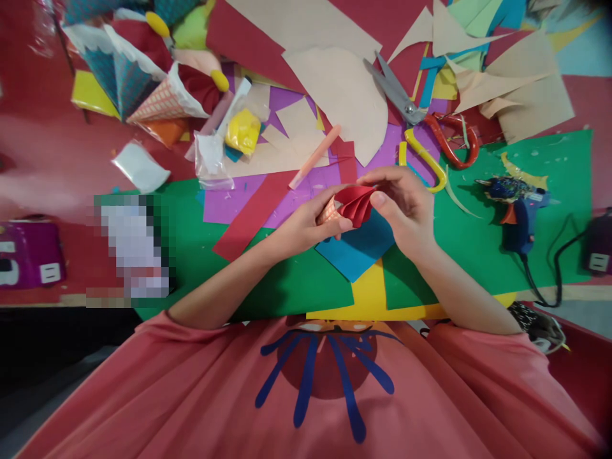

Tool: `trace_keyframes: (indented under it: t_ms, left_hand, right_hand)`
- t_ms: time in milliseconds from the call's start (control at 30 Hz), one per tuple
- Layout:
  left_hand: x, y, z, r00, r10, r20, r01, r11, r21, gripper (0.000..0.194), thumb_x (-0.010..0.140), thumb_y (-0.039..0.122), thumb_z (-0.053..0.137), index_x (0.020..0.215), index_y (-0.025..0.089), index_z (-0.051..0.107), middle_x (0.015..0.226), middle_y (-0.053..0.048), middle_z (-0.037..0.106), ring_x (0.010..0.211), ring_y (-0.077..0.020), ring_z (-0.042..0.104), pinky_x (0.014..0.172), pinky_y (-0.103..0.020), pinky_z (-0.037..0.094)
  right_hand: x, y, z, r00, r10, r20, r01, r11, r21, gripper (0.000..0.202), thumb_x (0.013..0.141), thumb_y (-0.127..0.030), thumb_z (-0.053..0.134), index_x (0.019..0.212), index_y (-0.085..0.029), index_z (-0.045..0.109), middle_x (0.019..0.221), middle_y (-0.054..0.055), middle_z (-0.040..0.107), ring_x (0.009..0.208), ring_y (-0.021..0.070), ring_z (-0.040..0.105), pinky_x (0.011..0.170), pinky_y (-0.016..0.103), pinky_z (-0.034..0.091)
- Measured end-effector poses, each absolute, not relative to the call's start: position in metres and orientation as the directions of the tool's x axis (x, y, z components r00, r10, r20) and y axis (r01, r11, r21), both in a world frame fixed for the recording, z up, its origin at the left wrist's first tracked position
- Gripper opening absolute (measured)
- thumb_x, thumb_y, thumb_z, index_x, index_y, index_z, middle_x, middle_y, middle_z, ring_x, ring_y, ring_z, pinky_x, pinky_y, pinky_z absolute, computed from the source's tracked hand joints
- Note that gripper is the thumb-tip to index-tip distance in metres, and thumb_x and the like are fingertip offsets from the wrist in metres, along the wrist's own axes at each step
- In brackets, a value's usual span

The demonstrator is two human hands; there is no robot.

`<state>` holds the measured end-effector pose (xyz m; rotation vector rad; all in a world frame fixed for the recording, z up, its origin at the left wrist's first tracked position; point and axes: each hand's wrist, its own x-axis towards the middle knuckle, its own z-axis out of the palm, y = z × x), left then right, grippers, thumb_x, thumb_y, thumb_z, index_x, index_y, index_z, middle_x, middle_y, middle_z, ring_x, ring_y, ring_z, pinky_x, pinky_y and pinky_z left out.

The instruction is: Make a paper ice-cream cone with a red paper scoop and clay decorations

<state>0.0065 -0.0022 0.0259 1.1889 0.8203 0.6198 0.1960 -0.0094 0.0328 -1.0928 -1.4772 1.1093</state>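
My left hand [310, 223] is closed around a small paper cone [328, 211] with an orange-and-white check pattern. Red pleated paper [357, 205] fans out of the cone's wide end, which points right. My right hand [408, 207] curves around that end, its thumb and fingertips at the edge of the pleats; some of its fingers are hidden. Beneath both hands lie a blue paper piece [356, 248] and a green sheet [272, 280]. A red paper strip [255, 217] lies left of my hands, and a pale orange glue stick [315, 156] just beyond them.
Scissors [411, 115] with red and yellow handles rest beyond my right hand. A blue glue gun [521, 223] with a cord lies at right. Finished paper cones [167, 95] are heaped at the upper left. Beige paper scraps [535, 95] cover the upper right. A blurred-out object [136, 245] is at left.
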Motion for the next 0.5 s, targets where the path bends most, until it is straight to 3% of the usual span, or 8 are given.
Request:
trace_keyframes:
  t_ms: [167, 300, 400, 500]
  left_hand:
    - [0.005, -0.001, 0.021, 0.533, 0.821, -0.204, -0.098, 0.299, 0.949, 0.063, 0.075, 0.059, 0.075, 0.115, 0.019, 0.047, 0.069, 0.005, 0.063, 0.050, -0.0065, 0.054, 0.045, -0.018, 0.040]
    - [0.007, -0.001, 0.015, 0.509, 0.834, -0.213, -0.173, 0.342, 0.924, 0.060, 0.078, 0.069, 0.065, 0.110, 0.020, 0.052, 0.083, -0.002, 0.068, 0.061, -0.0114, 0.065, 0.047, -0.020, 0.046]
    - [0.009, -0.002, 0.011, 0.511, 0.832, -0.217, -0.204, 0.363, 0.909, 0.055, 0.082, 0.068, 0.061, 0.107, 0.018, 0.056, 0.087, -0.004, 0.069, 0.063, -0.0122, 0.066, 0.048, -0.020, 0.047]
    - [0.009, -0.003, 0.011, 0.530, 0.818, -0.224, -0.207, 0.380, 0.901, 0.054, 0.085, 0.067, 0.058, 0.104, 0.016, 0.057, 0.075, -0.002, 0.068, 0.056, -0.0100, 0.061, 0.046, -0.019, 0.044]
  right_hand:
    - [0.195, -0.009, 0.029, -0.036, 0.963, 0.267, 0.129, 0.269, -0.954, 0.014, 0.091, -0.039, 0.063, 0.091, -0.026, 0.062, 0.102, 0.004, 0.069, 0.098, 0.0191, 0.067, 0.084, 0.038, 0.057]
    - [0.197, -0.009, 0.026, -0.093, 0.925, 0.368, 0.222, 0.379, -0.898, 0.008, 0.092, -0.036, 0.062, 0.091, -0.028, 0.062, 0.106, 0.004, 0.068, 0.102, 0.0208, 0.066, 0.089, 0.041, 0.057]
    - [0.198, -0.009, 0.026, -0.123, 0.891, 0.436, 0.298, 0.453, -0.840, 0.004, 0.090, -0.033, 0.063, 0.092, -0.030, 0.063, 0.116, 0.004, 0.065, 0.111, 0.0234, 0.063, 0.099, 0.047, 0.054]
    - [0.199, -0.010, 0.027, -0.112, 0.870, 0.481, 0.317, 0.490, -0.812, 0.007, 0.089, -0.032, 0.065, 0.095, -0.031, 0.062, 0.130, 0.004, 0.058, 0.120, 0.0252, 0.059, 0.102, 0.047, 0.053]
